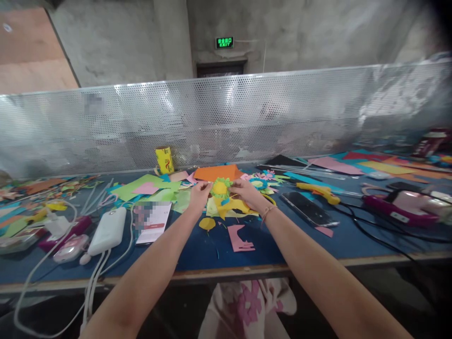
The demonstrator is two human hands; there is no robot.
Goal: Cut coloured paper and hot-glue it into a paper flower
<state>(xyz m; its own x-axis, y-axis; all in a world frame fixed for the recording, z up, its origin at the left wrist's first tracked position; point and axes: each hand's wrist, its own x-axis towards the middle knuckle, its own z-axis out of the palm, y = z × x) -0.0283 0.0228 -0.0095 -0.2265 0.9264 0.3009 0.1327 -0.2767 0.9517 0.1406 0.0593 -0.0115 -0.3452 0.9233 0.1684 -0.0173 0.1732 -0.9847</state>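
Between my two hands is a paper flower (pixel 220 189) with a yellow round centre and a fringe of green petals. My left hand (pixel 201 193) pinches its left edge. From the other side, the fingers of my right hand (pixel 243 192) are closed on its right edge. Just below the flower lie yellow paper scraps (pixel 235 207). A yellow paper disc (pixel 207 223) and a cut pink piece (pixel 240 238) rest nearer the table's front edge. Behind the hands is an orange sheet (pixel 216 172).
On the left are a white power bank (pixel 108 230) with cables and a lit phone (pixel 154 223). To the right lie a dark phone (pixel 308 209), a yellow glue gun (pixel 319 192) with its cord, and paper sheets. A perforated metal panel (pixel 219 117) stands behind the blue table (pixel 197 259).
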